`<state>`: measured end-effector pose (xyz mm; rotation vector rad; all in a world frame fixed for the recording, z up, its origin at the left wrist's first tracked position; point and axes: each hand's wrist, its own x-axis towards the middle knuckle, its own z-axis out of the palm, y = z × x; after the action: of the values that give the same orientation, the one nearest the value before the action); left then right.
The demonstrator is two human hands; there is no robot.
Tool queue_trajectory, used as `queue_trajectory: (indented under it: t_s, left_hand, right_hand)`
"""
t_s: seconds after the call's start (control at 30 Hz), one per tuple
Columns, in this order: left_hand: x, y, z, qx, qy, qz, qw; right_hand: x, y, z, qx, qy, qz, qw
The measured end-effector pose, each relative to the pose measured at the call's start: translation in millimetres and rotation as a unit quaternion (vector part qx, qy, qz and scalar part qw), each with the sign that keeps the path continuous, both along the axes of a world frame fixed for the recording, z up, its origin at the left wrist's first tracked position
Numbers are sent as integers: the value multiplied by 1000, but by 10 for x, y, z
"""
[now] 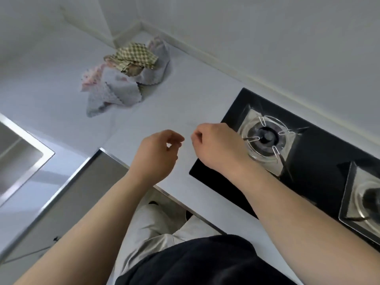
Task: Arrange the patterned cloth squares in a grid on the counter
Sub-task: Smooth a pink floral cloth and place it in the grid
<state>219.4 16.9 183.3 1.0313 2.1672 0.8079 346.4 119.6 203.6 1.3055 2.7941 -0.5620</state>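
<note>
Nearest the camera there's a dark top [205,264] and pale trousers [156,223], with both bare forearms reaching out over the counter's front edge. The left hand [158,153] hovers above the counter [185,103], fingers curled in, thumb and forefinger tips almost meeting, and nothing shows between them. Just beside it is the right hand [216,145], seen from the back with its fingers tucked under, also with nothing visible in its grip; it sits over the near left corner of the black stove [318,161]. One burner [265,136] lies right behind that hand. Off to the left is a steel sink [18,153]. Further back, well apart from both hands, the cloth squares [123,89] lie in a crumpled heap near the counter's far corner. A brown checked cloth [135,56] sits on top of the pale, pink-marked ones.
</note>
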Motion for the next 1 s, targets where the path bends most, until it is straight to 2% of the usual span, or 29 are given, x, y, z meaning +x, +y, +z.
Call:
queue_trajectory:
  t_s: [0.17, 0.33, 0.53, 0.67, 0.87, 1.0]
  left_hand:
    - [-845, 89, -53, 3, 29, -23, 999]
    - [-2041, 71, -212, 1, 64, -57, 996]
    - [-3465, 98, -517, -13, 138, 12, 990]
    - [-3841, 247, -834, -17, 128, 6, 992]
    - [-4035, 499, -1277, -109, 117, -36, 986]
    - [-4036, 416, -1217, -56, 97, 11, 994]
  right_hand:
    - [-687, -76, -138, -22, -3, -33, 999]
    - [-1583, -218, -219, -44, -19, -90, 995]
    - [-2895, -428, -324, -40, -38, -69, 996]
    - [-3447, -391, -457, -19, -22, -47, 998]
    - [-3775, -284, -795, 25, -2, -51, 998]
    - [-3719, -316, -860, 26, 7, -58, 998]
